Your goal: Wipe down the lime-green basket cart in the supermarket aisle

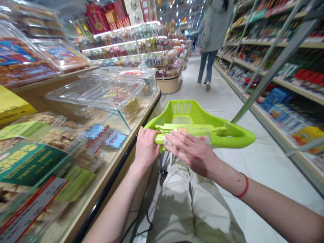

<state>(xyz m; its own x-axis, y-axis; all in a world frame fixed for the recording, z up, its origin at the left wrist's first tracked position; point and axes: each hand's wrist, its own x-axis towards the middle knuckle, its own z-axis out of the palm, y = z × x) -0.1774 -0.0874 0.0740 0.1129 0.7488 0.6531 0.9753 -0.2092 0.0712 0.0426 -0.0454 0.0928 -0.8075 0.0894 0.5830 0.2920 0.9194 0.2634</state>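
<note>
A bright green shopping cart (227, 136) with a perforated basket stands right in front of me. My left hand (146, 146) is wrapped round the left end of its handle (159, 138). Across the middle of the handle lies my right hand (189, 150), its fingers stretched out and fairly flat, close to the left hand. Under and beside the right fingers shows part of a clear panel (205, 135) with a coloured label. The right palm's underside is hidden. A red band circles my right wrist. The visible part of the basket holds nothing that I can make out.
A display counter (118, 162) with a black edge runs close along my left, carrying packaged snacks and clear boxes (101, 91). Stocked shelves (283, 71) with slanting metal bars line the right. Ahead in the tiled aisle (192, 71) a person (215, 37) in grey walks, back turned.
</note>
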